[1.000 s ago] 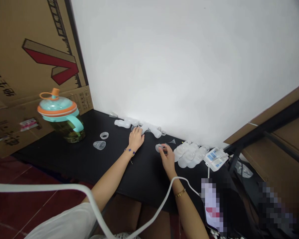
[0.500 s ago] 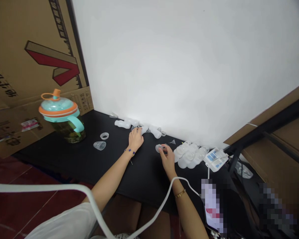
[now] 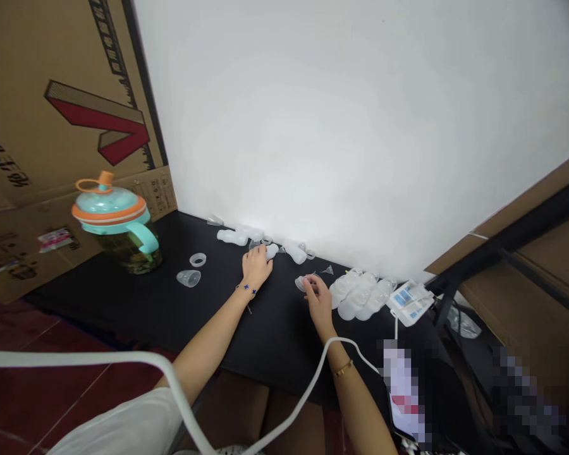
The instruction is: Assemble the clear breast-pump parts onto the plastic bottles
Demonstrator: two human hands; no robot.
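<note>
My left hand [image 3: 256, 266] is closed on a small white plastic bottle [image 3: 272, 251], whose end sticks out past the fingers. More white bottles, one a bottle [image 3: 232, 237] lying to the left and another bottle [image 3: 294, 251] to the right, rest along the wall. In my right hand [image 3: 319, 297], thumb and fingers pinch a clear round bottle nipple piece [image 3: 301, 284], partly covered by the fingers. Beyond that hand lies a small clear funnel-shaped nipple [image 3: 327, 270]. A clear cap [image 3: 188, 278] and a translucent ring [image 3: 198, 260] lie left of my left arm.
Several assembled bottles [image 3: 360, 296] lie close together on the right of the black table [image 3: 270, 328], beside a white box [image 3: 410, 303]. A teal and orange jug [image 3: 116, 221] stands left. A white cable [image 3: 161, 360] crosses in front; a phone [image 3: 404, 398] is at lower right.
My left hand has drawn back slightly towards me, bringing the white bottle a little away from the row. The right hand keeps its pinch almost in place.
</note>
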